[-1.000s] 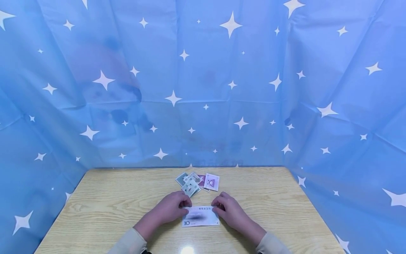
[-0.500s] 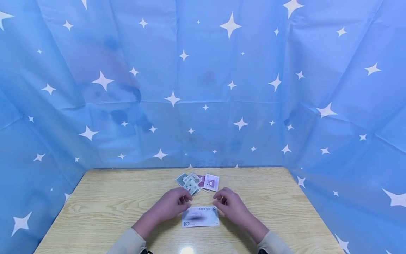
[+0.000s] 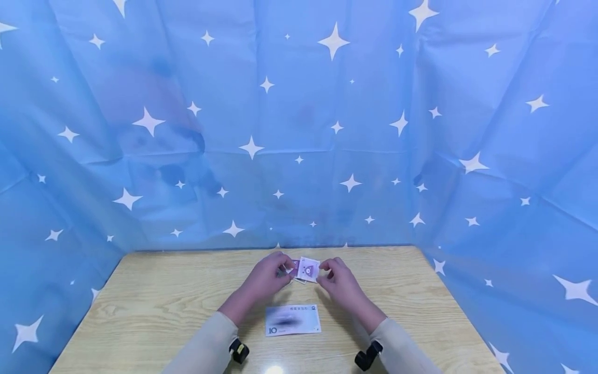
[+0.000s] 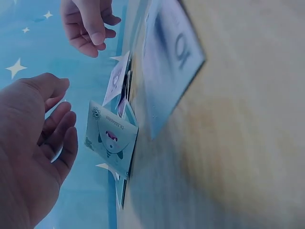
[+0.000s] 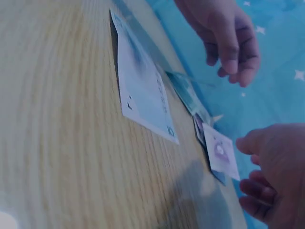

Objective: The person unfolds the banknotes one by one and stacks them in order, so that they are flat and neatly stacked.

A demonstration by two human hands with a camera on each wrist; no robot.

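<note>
A flat, pale violet-blue banknote (image 3: 299, 323) printed with 10 lies near the middle of the table, away from both hands. Beyond it is a small pile of folded banknotes. My left hand (image 3: 267, 274) hovers over the pile's left part, its fingers loosely bent with nothing between them. In the left wrist view, a folded green banknote (image 4: 112, 138) stands just past those fingers. On the right of the pile sits a folded purple banknote (image 3: 309, 269). My right hand (image 3: 344, 286) is beside it, fingertips close to its right edge and holding nothing. In the head view my left hand hides the green notes.
The wooden table (image 3: 159, 311) reaches back to a blue curtain (image 3: 299, 104) with white stars, which also rises on both sides. Small black devices (image 3: 239, 351) are worn at both wrists. A bright light reflection shows at the table's front.
Both hands have let go of the flat 10 note and moved forward to the folded pile. The note stays flat on the table. The head view has shifted slightly.
</note>
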